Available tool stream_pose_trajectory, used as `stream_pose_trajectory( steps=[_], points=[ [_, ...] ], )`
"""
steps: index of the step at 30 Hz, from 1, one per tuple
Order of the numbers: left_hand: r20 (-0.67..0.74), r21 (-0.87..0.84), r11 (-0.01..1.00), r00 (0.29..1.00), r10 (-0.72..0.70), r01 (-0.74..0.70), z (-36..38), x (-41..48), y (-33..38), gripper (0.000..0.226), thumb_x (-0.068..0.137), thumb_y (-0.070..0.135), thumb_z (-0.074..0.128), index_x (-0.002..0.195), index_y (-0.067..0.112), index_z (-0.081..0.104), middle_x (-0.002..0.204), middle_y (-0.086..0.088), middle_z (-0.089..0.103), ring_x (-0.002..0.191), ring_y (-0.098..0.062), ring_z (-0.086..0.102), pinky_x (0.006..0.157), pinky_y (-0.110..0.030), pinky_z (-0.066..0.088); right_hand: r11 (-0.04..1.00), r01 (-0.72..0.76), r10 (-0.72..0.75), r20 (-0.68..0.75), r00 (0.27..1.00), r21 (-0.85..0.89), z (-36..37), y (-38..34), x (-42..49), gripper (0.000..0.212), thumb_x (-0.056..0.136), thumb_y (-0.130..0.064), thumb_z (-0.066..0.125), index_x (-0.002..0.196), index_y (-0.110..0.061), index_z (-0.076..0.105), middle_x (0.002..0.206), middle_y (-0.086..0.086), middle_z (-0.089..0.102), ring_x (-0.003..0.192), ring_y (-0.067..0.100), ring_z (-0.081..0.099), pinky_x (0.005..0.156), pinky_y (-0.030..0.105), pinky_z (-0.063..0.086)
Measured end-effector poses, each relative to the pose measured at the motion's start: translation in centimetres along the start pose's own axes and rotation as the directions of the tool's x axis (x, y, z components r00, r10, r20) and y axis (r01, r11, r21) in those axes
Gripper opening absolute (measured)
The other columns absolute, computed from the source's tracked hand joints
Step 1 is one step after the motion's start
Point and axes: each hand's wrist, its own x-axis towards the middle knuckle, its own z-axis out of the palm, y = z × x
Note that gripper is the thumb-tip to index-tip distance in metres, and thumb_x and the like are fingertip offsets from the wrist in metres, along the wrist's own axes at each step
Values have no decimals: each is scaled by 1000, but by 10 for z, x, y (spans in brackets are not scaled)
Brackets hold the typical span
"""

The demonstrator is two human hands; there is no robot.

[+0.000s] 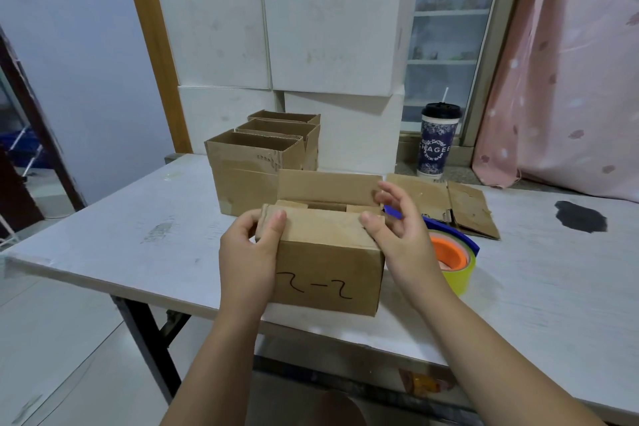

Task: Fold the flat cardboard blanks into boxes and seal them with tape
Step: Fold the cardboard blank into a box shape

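A small brown cardboard box (pixel 328 263) marked "2-2" stands near the table's front edge. Its near top flap is folded down, its far flap (pixel 325 187) stands upright. My left hand (pixel 250 252) grips the box's top left corner, thumb on the folded flap. My right hand (pixel 403 235) presses its thumb on the flap's right end, the fingers spread loosely above. A tape dispenser (pixel 453 252) with a blue frame, orange core and yellowish tape lies just right of the box. Flat cardboard blanks (pixel 463 204) lie behind it.
Three open-topped folded boxes (pixel 256 162) stand in a row behind the one I hold. Large white boxes (pixel 311 38) are stacked at the back. A lidded drink cup (pixel 437 140) stands on the sill. A dark stain (pixel 581 216) marks the white table (pixel 138 228) at the right.
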Motion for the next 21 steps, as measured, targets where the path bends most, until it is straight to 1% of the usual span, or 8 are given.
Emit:
stream_pose_trajectory(
  steps=[2,5,7,9,12,15,18,21],
  points=[
    [-37,-17,999,998,-42,41,2,-1,2,12,88,39,61,95,31,64,88,19,64,86,1,57,67,-22,43,1000,-21,21,-1,1000,-1,-1,-2,1,56,89,-23,66,122,-56,36,137,-21,36,114,3,50,90,19,46],
    [-71,21,999,996,-48,50,2,0,6,25,86,34,66,107,38,54,105,22,57,95,0,53,73,-19,42,998,-55,55,27,998,-16,-3,0,3,65,91,-22,63,133,-56,27,130,-23,36,118,6,44,94,26,42],
    [-73,238,965,989,132,-111,2,-1,12,25,85,32,66,107,39,56,107,25,52,92,-1,45,76,-17,35,997,-48,50,42,998,-52,-2,0,3,56,92,-24,61,131,-54,33,126,-22,41,113,1,44,91,21,40],
    [14,492,795,917,400,-354,2,-2,19,27,84,25,68,110,29,64,112,16,53,97,-3,38,84,-19,30,995,2,4,53,999,-97,-1,0,3,38,93,-21,60,120,-46,48,120,-21,50,110,-1,49,91,19,42],
    [256,581,547,773,580,-603,13,-3,26,31,82,13,72,113,12,69,117,-6,65,100,-24,58,87,-32,40,992,36,-32,36,999,-117,0,0,5,17,92,-13,61,99,-27,66,113,-4,58,107,10,55,94,30,46],
    [400,568,467,723,563,-678,26,-13,30,31,91,26,56,110,7,70,108,-7,71,92,-25,68,79,-36,53,980,53,-45,44,998,-192,-2,1,8,11,90,-20,63,90,-29,69,110,-9,60,107,5,56,93,26,44],
    [450,603,412,718,531,-683,28,-18,30,43,91,37,40,101,14,75,100,0,73,90,-17,70,78,-32,53,967,53,-26,111,994,-250,-19,-1,13,10,89,-44,57,91,-41,67,98,-23,64,103,-1,59,86,19,46],
    [447,619,420,738,506,-663,26,-16,28,32,88,36,51,100,19,75,102,3,72,94,-15,69,81,-34,52,923,2,-31,-69,997,-385,-51,2,30,19,95,-37,54,108,-33,68,95,-24,65,96,0,61,72,11,43]
  ],
)
